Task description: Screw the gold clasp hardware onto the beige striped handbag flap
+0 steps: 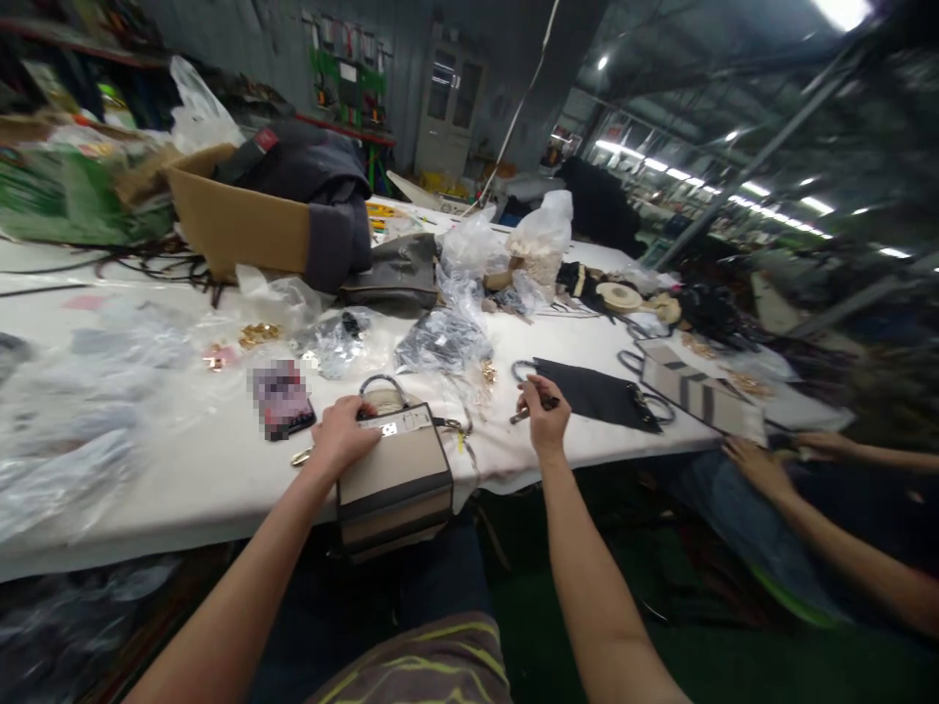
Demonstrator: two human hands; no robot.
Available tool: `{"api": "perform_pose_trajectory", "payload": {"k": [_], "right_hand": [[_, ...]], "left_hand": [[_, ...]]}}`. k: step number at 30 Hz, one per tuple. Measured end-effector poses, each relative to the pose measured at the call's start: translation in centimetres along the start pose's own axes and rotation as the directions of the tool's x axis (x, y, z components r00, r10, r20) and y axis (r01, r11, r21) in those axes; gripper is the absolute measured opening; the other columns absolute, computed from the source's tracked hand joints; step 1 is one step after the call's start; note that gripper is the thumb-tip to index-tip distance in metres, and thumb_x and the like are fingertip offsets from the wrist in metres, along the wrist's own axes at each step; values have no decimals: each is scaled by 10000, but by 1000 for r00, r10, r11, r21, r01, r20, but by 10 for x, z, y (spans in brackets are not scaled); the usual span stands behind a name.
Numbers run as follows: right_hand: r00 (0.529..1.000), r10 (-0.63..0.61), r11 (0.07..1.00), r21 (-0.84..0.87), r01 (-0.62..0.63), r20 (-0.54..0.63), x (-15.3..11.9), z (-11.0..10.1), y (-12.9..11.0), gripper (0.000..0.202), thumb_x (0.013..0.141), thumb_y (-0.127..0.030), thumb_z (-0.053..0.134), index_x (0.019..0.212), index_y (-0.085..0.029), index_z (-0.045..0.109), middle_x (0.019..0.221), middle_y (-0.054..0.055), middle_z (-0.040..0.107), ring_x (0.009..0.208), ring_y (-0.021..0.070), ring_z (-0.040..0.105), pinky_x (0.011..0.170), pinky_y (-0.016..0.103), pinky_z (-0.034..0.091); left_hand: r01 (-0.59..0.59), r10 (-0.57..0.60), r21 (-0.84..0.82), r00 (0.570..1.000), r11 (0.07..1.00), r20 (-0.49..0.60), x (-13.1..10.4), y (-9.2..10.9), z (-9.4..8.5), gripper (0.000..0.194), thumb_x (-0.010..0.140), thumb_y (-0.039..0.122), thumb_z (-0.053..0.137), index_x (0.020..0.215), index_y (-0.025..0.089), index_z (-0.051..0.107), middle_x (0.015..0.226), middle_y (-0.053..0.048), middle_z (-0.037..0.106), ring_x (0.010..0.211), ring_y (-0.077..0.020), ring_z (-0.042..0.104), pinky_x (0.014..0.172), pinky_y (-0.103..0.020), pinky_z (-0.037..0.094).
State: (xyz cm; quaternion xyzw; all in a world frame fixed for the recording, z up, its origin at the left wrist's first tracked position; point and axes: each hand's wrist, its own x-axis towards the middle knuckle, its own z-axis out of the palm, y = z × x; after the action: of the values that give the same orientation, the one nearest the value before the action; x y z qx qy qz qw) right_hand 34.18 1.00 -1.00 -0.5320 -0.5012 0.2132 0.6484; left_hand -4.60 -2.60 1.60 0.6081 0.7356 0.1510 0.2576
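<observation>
A beige handbag (392,472) with dark trim lies at the table's front edge, its looped handle (382,383) pointing away from me. My left hand (344,433) grips its upper left corner, the thumb close to a whitish strip (402,423) along the top. Out to the right of the bag, my right hand (545,411) is raised over the cloth. Its fingers are closed round a short, dark pen-like tool (520,416), whose exact kind I cannot make out. A small gold-coloured metal piece (300,457) sits left of the bag.
A phone (283,401) lies left of the bag, near clear plastic bags (95,391) and gold fittings (259,335). Behind stands a cardboard box (242,225). To the right are a black bag piece (594,391), a striped bag (696,386) and a co-worker's hands (759,469).
</observation>
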Motion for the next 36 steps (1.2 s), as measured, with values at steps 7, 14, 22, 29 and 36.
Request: {"api": "perform_pose_trajectory", "payload": {"k": [7, 14, 22, 29, 36], "right_hand": [[999, 38, 998, -39, -38, -8, 11, 13, -15, 621, 992, -781, 712, 835, -180, 733, 516, -74, 444, 434, 104, 411, 442, 256, 314], [994, -17, 978, 210, -7, 113, -32, 78, -90, 754, 1067, -753, 665, 572, -272, 361, 489, -55, 347, 402, 103, 375, 408, 288, 264], [922, 82, 888, 392, -240, 380, -74, 191, -112, 717, 1024, -735, 763, 586, -255, 462, 502, -58, 413, 426, 100, 368, 437, 306, 257], [912, 99, 905, 344, -249, 399, -82, 200, -104, 715, 1033, -729, 756, 590, -250, 464, 516, -61, 421, 448, 102, 383, 472, 308, 291], [831, 58, 928, 277, -249, 554, -78, 202, -103, 744, 1006, -792, 743, 586, -242, 468, 518, -49, 421, 457, 104, 393, 476, 317, 281]], "left_hand": [[-17, 17, 5, 999, 1000, 27, 6, -5, 3, 359, 844, 345, 746, 1201, 319, 779, 1534, -103, 694, 1442, -413, 632, 1149, -571, 541], [-7, 5, 28, 998, 1000, 65, 10, -3, 2, 369, 843, 340, 759, 1212, 338, 776, 1616, -85, 638, 1507, -420, 572, 1203, -618, 517], [-43, 43, 1, 999, 999, 29, 4, -4, 3, 408, 871, 331, 767, 1276, 379, 776, 1627, -60, 633, 1513, -424, 572, 1231, -641, 508], [-25, 25, 13, 998, 1000, 55, 3, 1, 2, 318, 907, 325, 781, 1219, 380, 810, 1717, -78, 553, 1587, -424, 505, 1258, -683, 468], [-100, 102, -20, 992, 995, 69, -1, 0, 1, 256, 961, 328, 744, 1169, 399, 875, 1783, -64, 497, 1634, -424, 481, 1291, -708, 443]]}}
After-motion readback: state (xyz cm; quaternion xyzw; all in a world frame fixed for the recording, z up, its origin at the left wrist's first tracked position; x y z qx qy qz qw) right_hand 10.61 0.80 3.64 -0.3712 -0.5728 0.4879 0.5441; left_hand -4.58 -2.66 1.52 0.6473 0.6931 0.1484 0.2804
